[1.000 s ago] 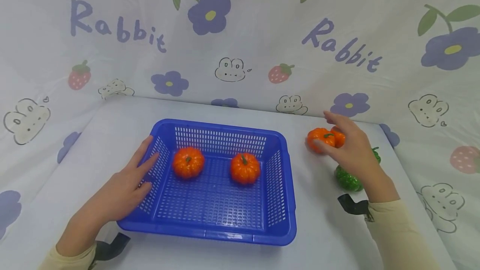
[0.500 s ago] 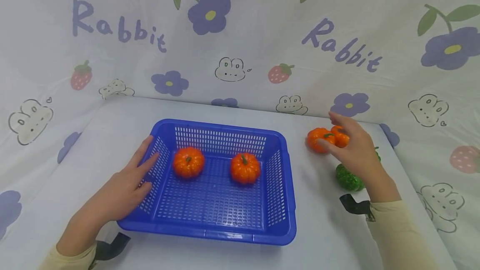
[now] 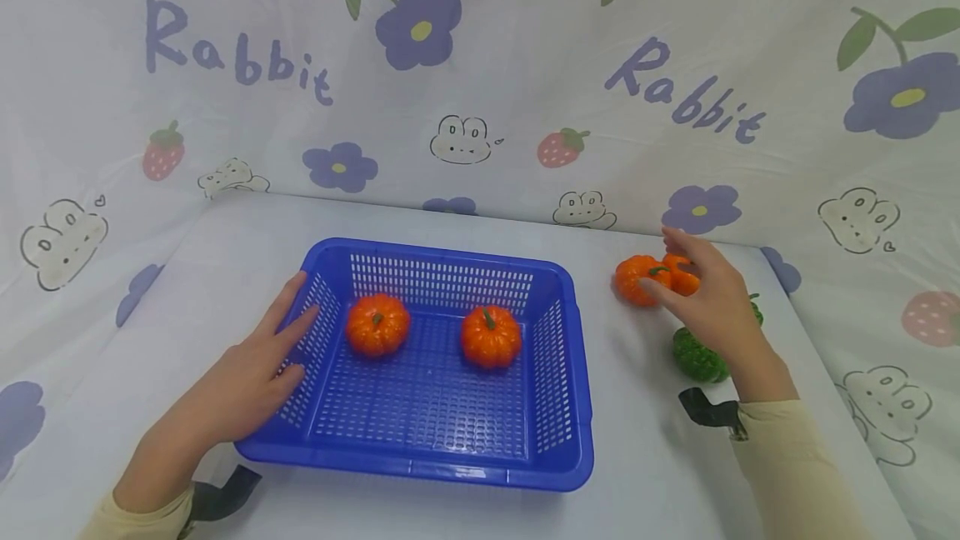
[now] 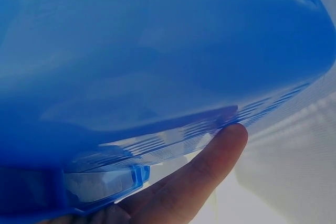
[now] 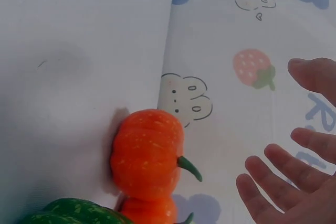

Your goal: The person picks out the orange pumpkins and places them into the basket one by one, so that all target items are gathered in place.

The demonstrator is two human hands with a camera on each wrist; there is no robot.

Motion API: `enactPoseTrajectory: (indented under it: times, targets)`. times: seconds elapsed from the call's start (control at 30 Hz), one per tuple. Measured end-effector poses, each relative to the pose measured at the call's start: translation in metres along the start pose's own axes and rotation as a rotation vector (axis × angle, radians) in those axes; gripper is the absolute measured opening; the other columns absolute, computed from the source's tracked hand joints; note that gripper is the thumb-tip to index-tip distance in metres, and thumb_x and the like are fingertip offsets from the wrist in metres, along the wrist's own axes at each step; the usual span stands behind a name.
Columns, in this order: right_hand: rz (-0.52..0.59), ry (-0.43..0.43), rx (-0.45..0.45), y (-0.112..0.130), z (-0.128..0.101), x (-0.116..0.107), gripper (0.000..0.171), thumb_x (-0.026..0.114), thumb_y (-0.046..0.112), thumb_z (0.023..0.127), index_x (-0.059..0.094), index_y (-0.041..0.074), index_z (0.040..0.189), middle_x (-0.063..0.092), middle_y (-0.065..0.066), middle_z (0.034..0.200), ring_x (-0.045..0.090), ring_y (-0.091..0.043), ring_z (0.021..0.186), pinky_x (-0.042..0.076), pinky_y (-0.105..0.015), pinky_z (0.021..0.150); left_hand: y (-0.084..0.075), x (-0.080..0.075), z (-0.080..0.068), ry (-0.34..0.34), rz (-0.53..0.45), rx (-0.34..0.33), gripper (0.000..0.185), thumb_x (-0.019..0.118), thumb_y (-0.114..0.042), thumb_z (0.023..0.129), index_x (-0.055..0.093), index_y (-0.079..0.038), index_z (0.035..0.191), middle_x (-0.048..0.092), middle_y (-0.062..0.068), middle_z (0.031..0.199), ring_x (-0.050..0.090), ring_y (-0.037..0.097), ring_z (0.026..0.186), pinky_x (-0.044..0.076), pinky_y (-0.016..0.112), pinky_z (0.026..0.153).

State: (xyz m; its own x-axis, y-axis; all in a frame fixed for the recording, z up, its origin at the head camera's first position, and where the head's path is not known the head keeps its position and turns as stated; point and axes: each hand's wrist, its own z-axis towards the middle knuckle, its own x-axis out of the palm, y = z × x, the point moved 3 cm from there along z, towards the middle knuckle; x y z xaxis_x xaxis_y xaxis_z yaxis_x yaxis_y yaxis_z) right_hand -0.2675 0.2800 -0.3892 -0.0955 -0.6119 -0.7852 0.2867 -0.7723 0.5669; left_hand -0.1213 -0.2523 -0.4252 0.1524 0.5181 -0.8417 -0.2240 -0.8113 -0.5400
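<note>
My left hand (image 3: 243, 377) rests on the left rim of the blue plastic basket (image 3: 581, 373), its fingers mostly straight. In the left wrist view, a fingertip (image 4: 233, 135) touches the basket's slotted wall. Two small orange pumpkins, one left (image 3: 377, 325) and one right (image 3: 491, 337), lie apart inside. My right hand (image 3: 708, 294) hovers beside two more orange pumpkins, the nearer-left one (image 3: 637, 280) and a partly hidden one (image 3: 680, 273). Its thumb and fingers are spread and hold nothing. A green speckled pumpkin (image 3: 699, 355) lies partly under that hand.
A white tabletop (image 3: 622, 457) carries everything. Another green stem and a bit of green (image 3: 756, 309) show behind my right wrist. A printed white cloth (image 3: 480, 82) with rabbits and flowers hangs behind the table.
My right hand has drifted slightly right, showing more of the rear orange pumpkin. The left hand, the basket and the pumpkins stay put.
</note>
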Motion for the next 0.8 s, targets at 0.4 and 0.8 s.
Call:
enactPoseTrajectory:
  times: [0.4,0.8]
  targets:
    - [0.005,-0.012,0.027,-0.013,0.001,0.004,0.08,0.084,0.024,0.098,0.044,0.007,0.165,0.057,-0.026,0.15,0.052,-0.049,0.139,0.046,-0.069,0.111,-0.001,-0.001,0.0,-0.003,-0.004,0.001,0.068,0.06,-0.008,0.105,0.034,0.004,0.167,-0.013,0.01,0.182,0.053,0.056,0.139,0.048,0.068,0.108]
    - [-0.003,-0.016,0.045,-0.024,0.004,0.011,0.08,0.082,0.024,0.099,0.043,0.007,0.166,0.056,-0.028,0.149,0.049,-0.049,0.141,0.041,-0.071,0.116,-0.002,-0.002,-0.001,-0.008,-0.011,0.014,0.068,0.059,-0.006,0.105,0.034,0.005,0.166,-0.011,0.011,0.182,0.052,0.056,0.14,0.048,0.067,0.108]
